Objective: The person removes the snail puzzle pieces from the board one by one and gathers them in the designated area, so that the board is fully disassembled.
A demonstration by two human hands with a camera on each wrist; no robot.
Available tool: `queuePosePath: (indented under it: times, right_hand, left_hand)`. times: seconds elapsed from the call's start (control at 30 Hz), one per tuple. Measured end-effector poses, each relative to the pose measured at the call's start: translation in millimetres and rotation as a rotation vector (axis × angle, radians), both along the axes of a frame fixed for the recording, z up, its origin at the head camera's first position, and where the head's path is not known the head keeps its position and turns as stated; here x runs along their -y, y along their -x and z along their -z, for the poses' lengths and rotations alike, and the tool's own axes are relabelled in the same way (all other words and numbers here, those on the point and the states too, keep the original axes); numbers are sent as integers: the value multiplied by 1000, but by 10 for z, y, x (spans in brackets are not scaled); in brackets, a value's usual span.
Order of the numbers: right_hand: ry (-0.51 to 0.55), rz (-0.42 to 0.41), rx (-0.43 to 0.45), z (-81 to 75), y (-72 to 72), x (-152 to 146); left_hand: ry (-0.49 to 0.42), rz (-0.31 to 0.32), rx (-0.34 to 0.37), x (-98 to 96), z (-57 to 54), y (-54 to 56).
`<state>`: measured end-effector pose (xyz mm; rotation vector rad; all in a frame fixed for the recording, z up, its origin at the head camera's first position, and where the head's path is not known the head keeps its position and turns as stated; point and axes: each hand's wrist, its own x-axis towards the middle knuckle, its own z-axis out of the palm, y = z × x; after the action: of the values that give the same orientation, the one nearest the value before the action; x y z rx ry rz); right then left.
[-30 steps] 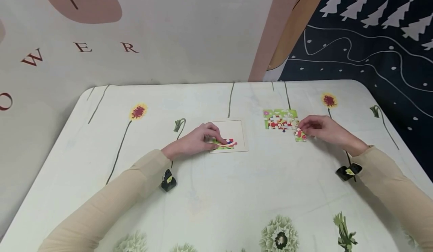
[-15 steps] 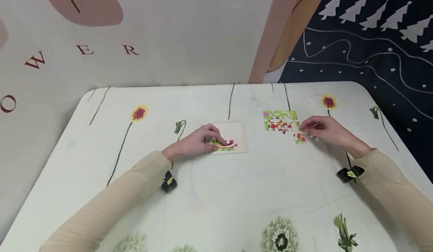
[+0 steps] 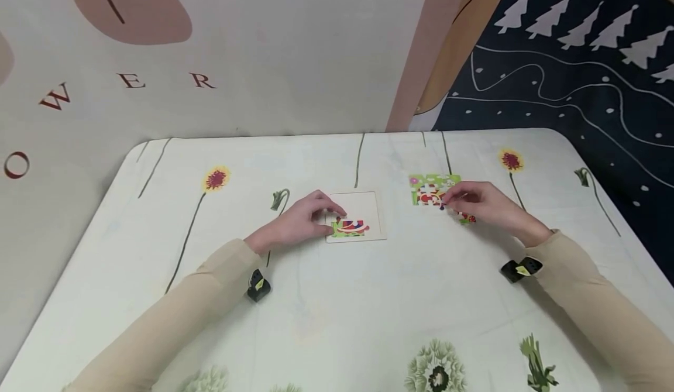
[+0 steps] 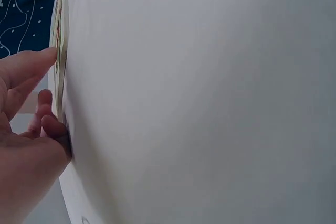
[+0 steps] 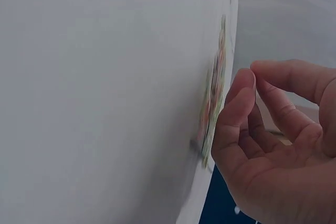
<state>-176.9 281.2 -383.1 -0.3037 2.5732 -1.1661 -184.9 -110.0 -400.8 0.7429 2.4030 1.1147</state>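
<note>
In the head view, a pale puzzle tray (image 3: 363, 205) lies mid-table with joined puzzle pieces (image 3: 350, 228) in its lower left part. My left hand (image 3: 300, 219) rests at the tray's left side, thumb and index finger apart; the left wrist view shows its fingers at the thin tray edge (image 4: 64, 40). My right hand (image 3: 487, 205) hovers over the right end of a cluster of loose puzzle pieces (image 3: 427, 190), which it partly hides. Its fingers are curled with thumb and index tips meeting; no piece shows between them. A red-and-green piece (image 3: 467, 219) peeks out beneath.
A white cloth printed with flowers covers the table (image 3: 337, 298). Behind it hangs a pale printed backdrop (image 3: 295, 58), with a dark one (image 3: 553, 88) at the right. A black wrist camera (image 3: 521, 269) sits at the right cuff, another (image 3: 258, 285) at the left.
My right hand has moved left, from beside the loose pieces to over their right end. My left index finger has drawn back a little from the pieces in the tray, uncovering them.
</note>
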Motion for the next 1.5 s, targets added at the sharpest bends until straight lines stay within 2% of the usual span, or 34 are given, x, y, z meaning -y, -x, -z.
queuePosePath:
  times: [0.13,0.23,0.4,0.57,0.77,0.93,1.13,1.5]
  right_hand:
    - [36,-26,19,-22,19,161]
    - [66,-51,0,-32,44,275]
    - [94,-93,-21,-9,107,472]
    - [120,-128,-5,16,154,650]
    - [126,-214,-9,38,199,831]
    - [108,-276,52,52,215,968]
    - [144,-329,130,74,219,1098]
    - [63,-327,151,24,181,1279]
  left_hand:
    - [-3,4,25,26,2,15]
    - [-9,17,22,35,13,27]
    - [-18,34,19,49,29,45]
    - [-9,39,39,60,34,59]
    - [7,40,57,61,49,75]
    - [-5,39,59,51,63,81]
    - [-19,32,54,39,58,83]
    - [-32,21,46,34,67,72]
